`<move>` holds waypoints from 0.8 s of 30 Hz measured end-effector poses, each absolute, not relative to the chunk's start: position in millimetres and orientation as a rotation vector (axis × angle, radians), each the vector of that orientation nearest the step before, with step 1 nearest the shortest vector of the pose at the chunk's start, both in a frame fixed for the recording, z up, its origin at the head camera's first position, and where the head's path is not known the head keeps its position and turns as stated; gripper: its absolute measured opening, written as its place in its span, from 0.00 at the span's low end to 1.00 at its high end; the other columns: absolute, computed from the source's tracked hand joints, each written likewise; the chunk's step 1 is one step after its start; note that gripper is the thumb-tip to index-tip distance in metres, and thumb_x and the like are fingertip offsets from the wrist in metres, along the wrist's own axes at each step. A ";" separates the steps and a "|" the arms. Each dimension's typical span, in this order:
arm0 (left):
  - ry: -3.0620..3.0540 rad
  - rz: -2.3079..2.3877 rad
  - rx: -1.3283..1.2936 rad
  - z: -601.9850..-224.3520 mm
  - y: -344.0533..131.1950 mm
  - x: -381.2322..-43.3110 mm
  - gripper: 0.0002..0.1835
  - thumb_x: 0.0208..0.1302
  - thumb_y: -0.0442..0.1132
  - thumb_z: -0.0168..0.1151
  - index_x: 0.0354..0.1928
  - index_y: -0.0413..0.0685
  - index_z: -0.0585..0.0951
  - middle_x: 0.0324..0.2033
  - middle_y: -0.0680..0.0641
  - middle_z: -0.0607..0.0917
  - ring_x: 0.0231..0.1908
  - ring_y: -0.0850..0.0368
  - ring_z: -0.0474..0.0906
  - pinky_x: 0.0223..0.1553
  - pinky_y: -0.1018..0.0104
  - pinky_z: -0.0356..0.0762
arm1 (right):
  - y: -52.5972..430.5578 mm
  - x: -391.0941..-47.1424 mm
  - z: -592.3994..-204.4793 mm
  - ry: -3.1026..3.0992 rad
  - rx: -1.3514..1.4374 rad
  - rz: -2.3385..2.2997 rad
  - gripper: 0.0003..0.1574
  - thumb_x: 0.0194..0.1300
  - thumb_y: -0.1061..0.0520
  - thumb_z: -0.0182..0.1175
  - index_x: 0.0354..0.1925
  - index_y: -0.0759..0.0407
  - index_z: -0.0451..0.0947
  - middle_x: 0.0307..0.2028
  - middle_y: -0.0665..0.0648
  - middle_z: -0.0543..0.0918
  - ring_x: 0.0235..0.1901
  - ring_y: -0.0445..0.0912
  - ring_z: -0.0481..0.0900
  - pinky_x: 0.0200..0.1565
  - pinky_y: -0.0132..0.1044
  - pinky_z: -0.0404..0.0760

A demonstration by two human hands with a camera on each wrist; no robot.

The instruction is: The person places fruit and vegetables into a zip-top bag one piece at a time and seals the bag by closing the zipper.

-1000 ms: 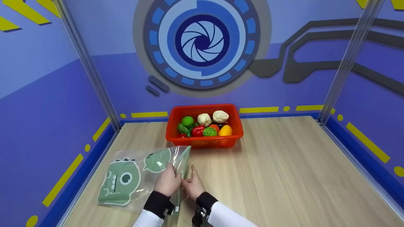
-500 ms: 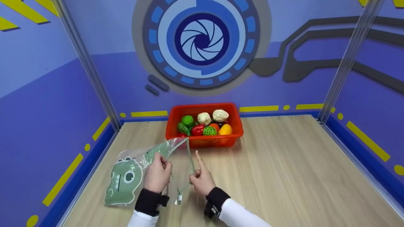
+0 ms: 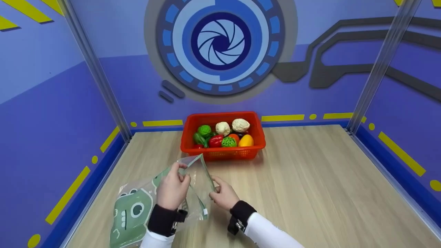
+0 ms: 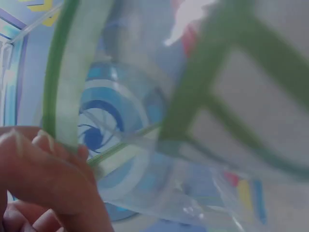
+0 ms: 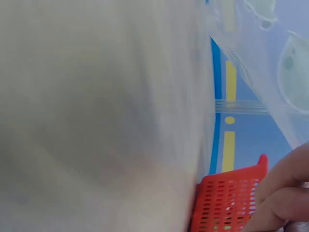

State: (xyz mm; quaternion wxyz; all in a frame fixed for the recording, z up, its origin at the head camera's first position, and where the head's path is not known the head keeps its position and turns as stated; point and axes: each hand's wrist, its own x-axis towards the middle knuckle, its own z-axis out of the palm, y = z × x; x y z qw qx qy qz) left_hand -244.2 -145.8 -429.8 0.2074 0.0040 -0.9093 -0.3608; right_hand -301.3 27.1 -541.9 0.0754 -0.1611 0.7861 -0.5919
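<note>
A clear plastic zip bag [image 3: 132, 215] printed with a green one-eyed monster slants across the table at the front left, its mouth raised and spread apart. My left hand [image 3: 171, 190] pinches one side of the mouth between thumb and fingers. Opposite it, my right hand [image 3: 225, 195] pinches the other green-edged side. A white slider [image 3: 205, 211] sits at the mouth's near corner. In the left wrist view, the bag's green strip [image 4: 52, 92] rises from behind my curled fingers [image 4: 53, 179]. The right wrist view has the bag film [image 5: 256, 72] at upper right, above my right fingers [image 5: 285, 198].
Beyond the bag stands a red plastic basket [image 3: 224, 154] holding several vegetables, among them a red pepper [image 3: 216, 141] and a pale cauliflower-like piece [image 3: 240, 125]. Blue panels [image 3: 120, 75] wall the wooden table [image 3: 310, 179] at the back and sides.
The bag's mouth has been lifted and pulled apart. The right hand, its forefinger pointing out half a second ago, now pinches the far side. The bag's printed end has shifted toward the front edge.
</note>
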 end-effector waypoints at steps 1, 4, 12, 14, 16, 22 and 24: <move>-2.528 -1.021 0.022 -433.9 -144.9 -246.5 0.13 0.63 0.31 0.60 0.50 0.45 0.79 0.16 0.56 0.67 0.16 0.62 0.62 0.20 0.68 0.58 | 28.2 -301.7 -543.2 2.354 -0.478 -1.762 0.40 0.59 0.69 0.55 0.71 0.66 0.66 0.20 0.46 0.76 0.19 0.37 0.71 0.24 0.29 0.69; -2.507 -1.063 0.028 -445.9 -141.4 -251.4 0.13 0.65 0.32 0.61 0.51 0.45 0.79 0.17 0.56 0.67 0.16 0.61 0.62 0.20 0.68 0.58 | 32.7 -302.8 -548.2 2.361 -0.470 -1.700 0.31 0.62 0.68 0.55 0.64 0.70 0.69 0.18 0.45 0.75 0.18 0.37 0.70 0.23 0.29 0.67; -2.427 -1.168 0.064 -460.9 -135.4 -259.7 0.12 0.67 0.33 0.63 0.51 0.46 0.79 0.16 0.57 0.67 0.15 0.62 0.62 0.20 0.68 0.58 | 49.0 -316.6 -547.0 2.437 -0.511 -1.578 0.11 0.74 0.58 0.57 0.48 0.64 0.80 0.26 0.58 0.84 0.24 0.41 0.77 0.27 0.32 0.74; -2.423 -1.199 0.076 -461.5 -135.3 -260.9 0.13 0.67 0.33 0.62 0.52 0.46 0.79 0.16 0.56 0.67 0.16 0.62 0.63 0.20 0.69 0.59 | 54.8 -324.5 -544.1 2.485 -0.526 -1.568 0.13 0.75 0.55 0.57 0.47 0.64 0.81 0.33 0.63 0.87 0.29 0.44 0.79 0.31 0.34 0.77; -2.422 -1.217 0.085 -461.2 -135.3 -261.3 0.13 0.68 0.33 0.62 0.53 0.46 0.78 0.17 0.56 0.67 0.17 0.61 0.63 0.20 0.69 0.59 | 62.2 -335.3 -541.0 2.579 -0.548 -1.558 0.13 0.75 0.56 0.58 0.48 0.65 0.81 0.39 0.66 0.87 0.33 0.46 0.81 0.35 0.37 0.79; -2.418 -1.233 0.098 -461.7 -136.3 -261.7 0.13 0.67 0.32 0.62 0.53 0.45 0.78 0.17 0.56 0.66 0.16 0.60 0.63 0.21 0.69 0.59 | 87.8 -375.4 -524.4 3.037 -0.479 -1.488 0.11 0.66 0.65 0.63 0.47 0.65 0.81 0.46 0.65 0.82 0.47 0.59 0.78 0.54 0.53 0.76; -2.414 -1.232 0.094 -462.5 -136.6 -261.6 0.13 0.67 0.32 0.62 0.52 0.45 0.78 0.16 0.56 0.66 0.16 0.61 0.63 0.21 0.69 0.58 | 97.0 -388.0 -518.2 3.203 -0.438 -1.394 0.13 0.65 0.65 0.64 0.49 0.64 0.80 0.50 0.66 0.80 0.53 0.62 0.74 0.58 0.57 0.72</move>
